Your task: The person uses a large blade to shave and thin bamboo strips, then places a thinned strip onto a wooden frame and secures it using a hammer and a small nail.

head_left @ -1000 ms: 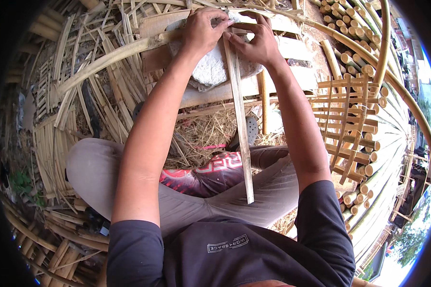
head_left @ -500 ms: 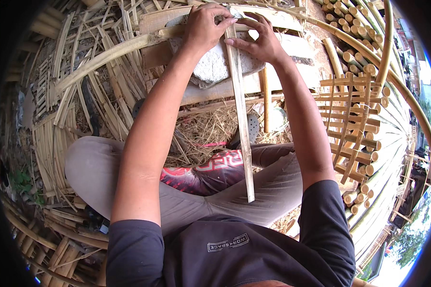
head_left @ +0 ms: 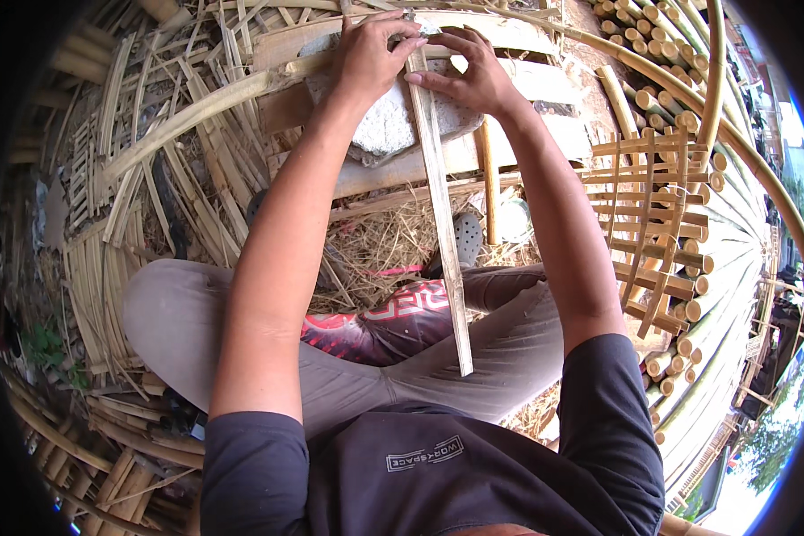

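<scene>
A long, flat bamboo strip [head_left: 438, 179] runs from both hands at the far side down over my lap, its near end above my leg. My left hand [head_left: 372, 55] is closed, its thumb and fingers pinching the strip near the far end. From the right side, my right hand [head_left: 473, 73] grips the same strip, its thumb against the edge and its fingers curled over the top. Just beneath the hands lies a rough grey stone block [head_left: 389, 129]. The strip's far tip is partly hidden by my fingers.
The stone rests on a low slatted wooden platform [head_left: 375, 177]. A curved bamboo pole [head_left: 196, 116] and many split strips lie left. At right are a woven bamboo lattice [head_left: 648, 223] and stacked bamboo poles [head_left: 715, 330]. Straw [head_left: 375, 241] covers ground before my crossed legs.
Both hands and the far part of the bamboo strip have shifted slightly left in the picture. The grip looks much the same, and the strip's near end has barely moved.
</scene>
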